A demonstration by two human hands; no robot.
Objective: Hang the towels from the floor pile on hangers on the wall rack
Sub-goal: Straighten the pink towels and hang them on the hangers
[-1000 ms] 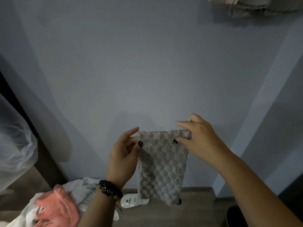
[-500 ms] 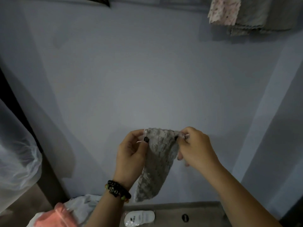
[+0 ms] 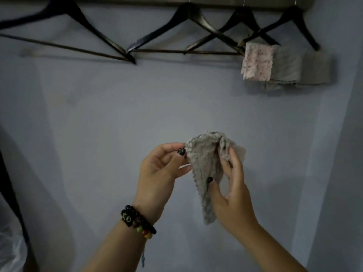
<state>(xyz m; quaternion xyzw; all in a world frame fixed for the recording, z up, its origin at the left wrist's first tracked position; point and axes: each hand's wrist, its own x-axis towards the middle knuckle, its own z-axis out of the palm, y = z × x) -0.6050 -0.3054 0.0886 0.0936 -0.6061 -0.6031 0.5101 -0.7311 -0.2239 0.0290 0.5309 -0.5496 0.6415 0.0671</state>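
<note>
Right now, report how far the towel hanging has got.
Done: a speckled towel and grey towels hang on the rightmost hanger. In hand: the left hand and right hand hold a waffle towel, folded, not yet hung. Left: it could go on an empty hanger; the floor pile is out of view.
</note>
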